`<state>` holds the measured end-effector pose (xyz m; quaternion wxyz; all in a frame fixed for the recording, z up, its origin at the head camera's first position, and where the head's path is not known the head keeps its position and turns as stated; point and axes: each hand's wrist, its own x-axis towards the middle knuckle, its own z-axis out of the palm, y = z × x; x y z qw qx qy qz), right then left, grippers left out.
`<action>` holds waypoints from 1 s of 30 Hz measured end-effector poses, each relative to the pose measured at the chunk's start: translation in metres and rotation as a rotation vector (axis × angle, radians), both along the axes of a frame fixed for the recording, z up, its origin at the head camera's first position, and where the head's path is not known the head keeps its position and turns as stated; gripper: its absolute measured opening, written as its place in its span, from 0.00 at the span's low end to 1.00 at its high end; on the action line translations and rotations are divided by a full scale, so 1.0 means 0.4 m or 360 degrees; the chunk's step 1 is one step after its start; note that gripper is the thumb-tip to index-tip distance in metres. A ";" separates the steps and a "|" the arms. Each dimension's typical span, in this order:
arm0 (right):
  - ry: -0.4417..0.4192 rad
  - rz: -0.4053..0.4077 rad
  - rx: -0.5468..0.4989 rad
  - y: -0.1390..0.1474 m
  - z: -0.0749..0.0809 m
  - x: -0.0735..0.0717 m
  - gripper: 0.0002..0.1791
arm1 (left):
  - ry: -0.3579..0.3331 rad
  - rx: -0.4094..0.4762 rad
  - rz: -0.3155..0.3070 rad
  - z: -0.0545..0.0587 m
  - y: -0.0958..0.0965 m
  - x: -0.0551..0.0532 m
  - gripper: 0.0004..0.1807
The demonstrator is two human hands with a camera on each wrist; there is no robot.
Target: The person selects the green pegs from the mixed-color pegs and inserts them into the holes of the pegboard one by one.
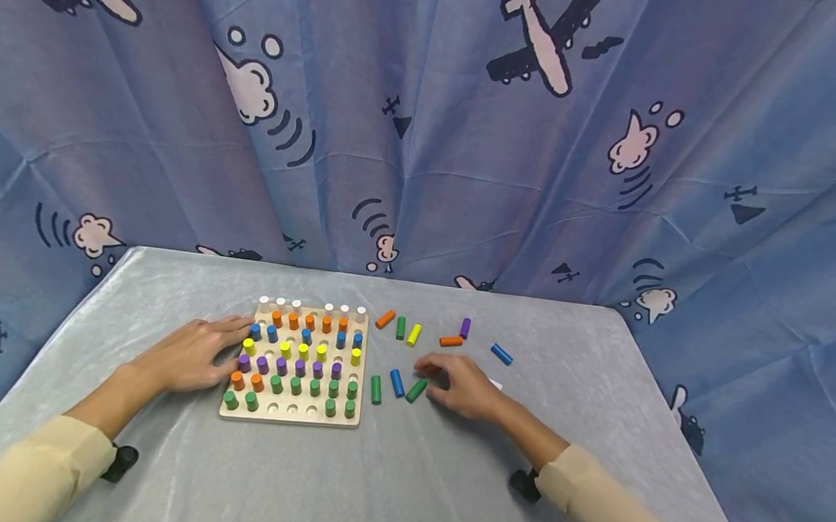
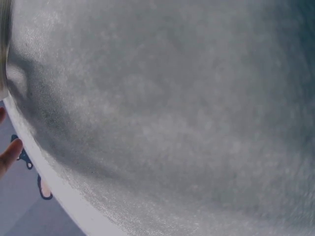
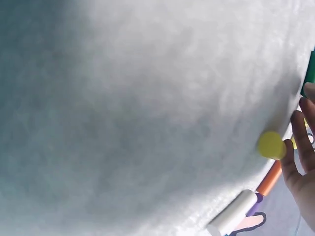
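A wooden pegboard (image 1: 289, 422) lies on the table, set with rows of coloured pegs and some bare holes. My left hand (image 1: 193, 355) rests at its left edge, fingers stretched along the side and thumb close to a purple peg (image 1: 244, 364). In the left wrist view, only fingertips (image 2: 11, 153) show. To the right of the board, my right hand (image 1: 462, 385) hovers low with bent fingers, thumb tip beside a loose green peg (image 1: 416, 389). The right wrist view shows a yellow peg (image 3: 271, 145) end-on by the fingers; whether they touch it I cannot tell.
Loose pegs lie around the right hand: a blue peg (image 1: 397, 383), another green peg (image 1: 376, 389), an orange peg (image 1: 450, 341), a purple peg (image 1: 465, 328) and several more. A white peg (image 3: 233, 212) is partly behind the hand. A patterned curtain (image 1: 426, 134) hangs behind the table.
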<state>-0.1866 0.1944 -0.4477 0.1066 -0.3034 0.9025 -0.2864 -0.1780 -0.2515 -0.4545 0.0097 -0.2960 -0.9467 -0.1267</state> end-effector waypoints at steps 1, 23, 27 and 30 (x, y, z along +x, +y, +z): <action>-0.0010 -0.0003 0.0005 0.001 -0.003 0.000 0.20 | -0.0005 -0.0003 0.0003 0.000 0.000 0.001 0.30; -0.0040 -0.0008 -0.0002 -0.002 -0.004 0.000 0.17 | 0.0007 -0.0003 0.0008 0.005 0.006 0.003 0.30; -0.0072 0.0013 -0.0018 -0.005 0.010 0.003 0.18 | -0.0001 -0.0009 0.0015 0.005 0.005 0.004 0.30; -0.0077 0.0028 -0.0042 -0.010 0.022 0.007 0.18 | -0.0005 -0.0013 0.0020 0.004 0.004 0.005 0.30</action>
